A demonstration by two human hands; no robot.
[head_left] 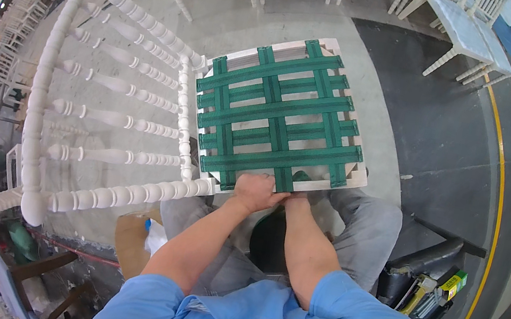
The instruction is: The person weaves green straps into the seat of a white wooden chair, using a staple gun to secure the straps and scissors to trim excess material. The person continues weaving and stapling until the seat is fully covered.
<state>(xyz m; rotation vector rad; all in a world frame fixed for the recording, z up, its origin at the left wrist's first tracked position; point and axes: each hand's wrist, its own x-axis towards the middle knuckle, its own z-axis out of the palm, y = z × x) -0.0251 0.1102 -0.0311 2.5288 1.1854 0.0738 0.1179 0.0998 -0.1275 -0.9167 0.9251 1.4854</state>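
A white chair frame [105,198] with turned spindles stands before me, its back to the left. Green webbing straps [274,129] are woven across its seat frame [354,173]. My left hand [255,191] is closed at the near seat rail, its fingers at the hanging end of the middle green webbing strap [283,179]. Right beside it, my right hand [296,197] reaches under the same rail. The rail and strap hide its fingers, so I cannot tell what they hold.
More white chairs [459,31] stand at the far side, with rows of chair frames [13,41] along the left. A black padded stand [425,264] with boxes and tools [436,297] is by my right knee. Cardboard [130,243] lies at lower left. A yellow line [498,195] crosses the floor.
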